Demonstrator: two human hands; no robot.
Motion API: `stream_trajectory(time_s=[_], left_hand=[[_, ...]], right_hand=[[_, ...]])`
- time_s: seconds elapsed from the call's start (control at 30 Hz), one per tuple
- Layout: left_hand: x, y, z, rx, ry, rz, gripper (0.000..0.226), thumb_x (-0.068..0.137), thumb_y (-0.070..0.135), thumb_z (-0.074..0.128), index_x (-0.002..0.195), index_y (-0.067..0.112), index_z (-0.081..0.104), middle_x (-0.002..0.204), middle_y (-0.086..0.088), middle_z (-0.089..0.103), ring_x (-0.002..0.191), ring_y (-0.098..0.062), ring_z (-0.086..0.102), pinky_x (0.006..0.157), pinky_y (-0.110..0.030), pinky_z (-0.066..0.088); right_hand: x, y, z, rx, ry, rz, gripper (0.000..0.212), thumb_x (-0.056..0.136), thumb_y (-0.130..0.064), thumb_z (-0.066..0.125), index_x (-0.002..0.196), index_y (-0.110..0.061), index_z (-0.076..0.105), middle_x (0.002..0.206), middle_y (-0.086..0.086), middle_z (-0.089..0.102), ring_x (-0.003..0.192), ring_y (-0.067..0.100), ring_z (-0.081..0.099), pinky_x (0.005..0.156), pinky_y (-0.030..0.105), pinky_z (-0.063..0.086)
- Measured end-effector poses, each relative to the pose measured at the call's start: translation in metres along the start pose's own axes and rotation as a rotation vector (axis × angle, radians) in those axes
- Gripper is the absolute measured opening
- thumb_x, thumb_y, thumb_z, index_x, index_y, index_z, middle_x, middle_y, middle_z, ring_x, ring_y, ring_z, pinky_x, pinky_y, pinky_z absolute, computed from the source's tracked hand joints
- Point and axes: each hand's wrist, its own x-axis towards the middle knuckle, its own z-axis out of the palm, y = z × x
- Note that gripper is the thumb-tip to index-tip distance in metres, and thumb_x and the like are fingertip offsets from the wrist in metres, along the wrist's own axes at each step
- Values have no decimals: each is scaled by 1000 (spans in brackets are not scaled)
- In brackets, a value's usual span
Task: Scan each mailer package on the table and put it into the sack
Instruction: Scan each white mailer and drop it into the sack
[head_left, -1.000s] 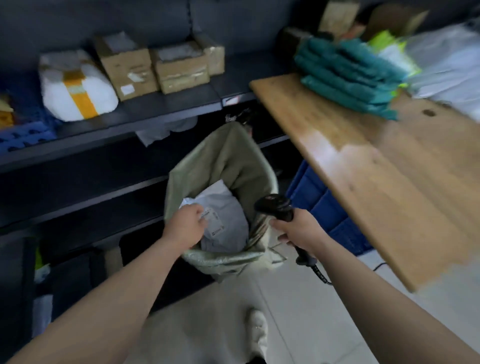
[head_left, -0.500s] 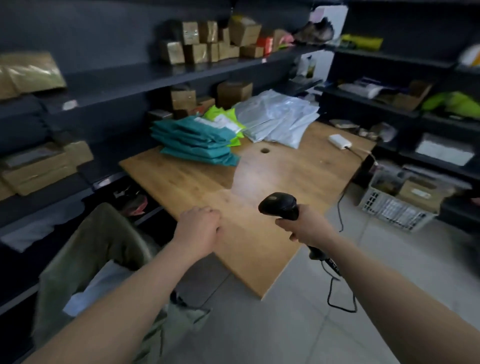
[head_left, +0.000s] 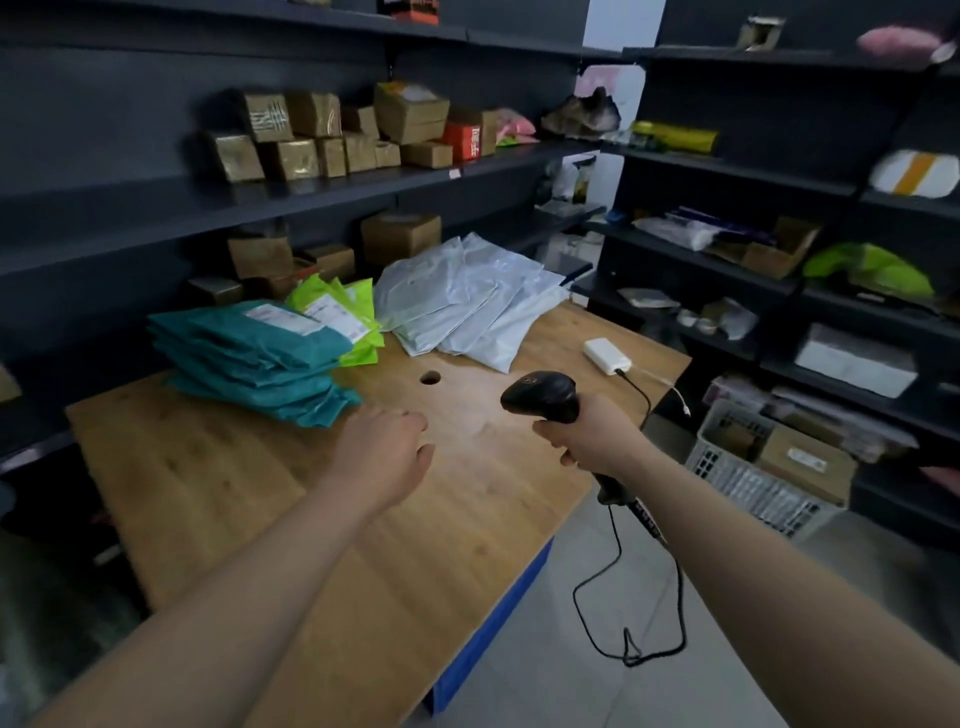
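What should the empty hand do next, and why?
Probably reach the left hand forward to the top teal mailer and pick it up. That hand holds nothing and hovers over the table just short of it, while the right hand grips the scanner, seemingly ready to scan.

Ref = cable hole (head_left: 429, 378) in desk (head_left: 208, 483). Teal mailer stack (head_left: 249, 358) left of hole, lime-green mailers (head_left: 343, 312) behind-left, grey mailers (head_left: 467, 301) behind, white box (head_left: 605, 354) to the right near desk edge. Left grip (head_left: 384, 457) hovers just in front of hole, fingers loosely curled, holding nothing. Right grip (head_left: 592, 436) front-right of hole, wrapped round black scanner (head_left: 543, 395); its cable (head_left: 618, 561) loops down past the desk edge.
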Motion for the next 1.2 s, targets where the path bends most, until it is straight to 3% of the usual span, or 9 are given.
stream_trajectory(time_s=[0.17, 0.27, 0.47, 0.63, 0.87, 1.1, 1.2], left_hand=[[106, 8, 14, 4, 34, -45, 28, 92, 38, 47, 110, 23, 62, 112, 0, 64, 107, -25, 58, 76, -32, 41], [166, 4, 24, -30, 37, -93, 29, 91, 37, 49, 109, 21, 64, 110, -1, 65, 104, -25, 59, 76, -33, 44], [270, -11, 43, -6, 26, -172, 23, 89, 36, 51, 95, 17, 62, 98, -3, 66, 95, -29, 60, 66, -33, 37], [344, -23, 67, -22, 3, -245, 31, 92, 36, 51, 112, 16, 63, 109, -6, 66, 103, -29, 59, 75, -33, 43], [441, -44, 130, -32, -39, -396, 33, 92, 34, 53, 116, 14, 61, 115, -7, 64, 106, -29, 59, 78, -33, 45], [512, -61, 199, -86, -187, -513, 27, 90, 22, 54, 115, 10, 56, 118, -10, 57, 110, -30, 57, 85, -37, 45], [529, -65, 217, -165, -213, -524, 16, 89, 17, 57, 101, 6, 58, 110, -13, 57, 104, -33, 58, 81, -38, 46]], right_hand=[[104, -1, -39, 15, 26, -73, 16, 88, -28, 67, 97, -15, 62, 87, 6, 71, 61, 12, 67, 73, 39, 59], [165, -6, -61, -5, 17, -73, 19, 88, -30, 66, 98, -14, 63, 87, 6, 71, 60, 11, 67, 64, 33, 56], [278, -20, -91, 9, 18, -104, 21, 89, -26, 65, 100, -8, 64, 90, 14, 72, 71, 24, 69, 68, 36, 56], [368, -28, -93, 19, -17, -130, 27, 90, -27, 66, 98, -2, 64, 87, 14, 71, 58, 14, 63, 62, 32, 53], [496, -30, -78, 69, -131, -178, 33, 89, -27, 67, 107, 0, 62, 90, 16, 70, 61, 17, 66, 64, 35, 54], [590, -19, -57, 190, -287, -127, 24, 89, -26, 66, 100, -5, 66, 91, 14, 69, 62, 16, 66, 57, 30, 51], [611, -12, -54, 256, -330, -91, 21, 89, -25, 68, 99, -6, 67, 87, 10, 68, 61, 15, 64, 54, 28, 50]])
